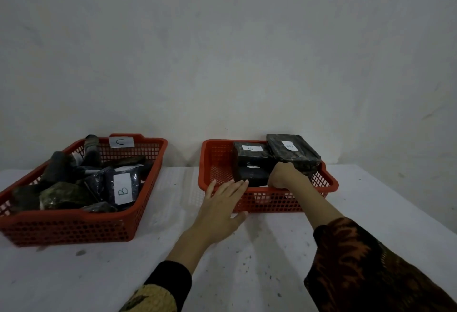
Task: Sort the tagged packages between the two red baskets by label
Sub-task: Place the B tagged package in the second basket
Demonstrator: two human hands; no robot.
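Setting a B package into the right basket

My right hand (284, 174) curls onto the dark package (253, 175) inside the right basket (272, 202), near its front wall; my left hand (222, 200), fingers straight, steadies that wall just left of it.

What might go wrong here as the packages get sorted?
The big package leans on the right basket rim and might slide out. A B-tagged package lies half-buried in the left basket, easily overlooked. The right hand hides what it is holding, so the label may go unread.
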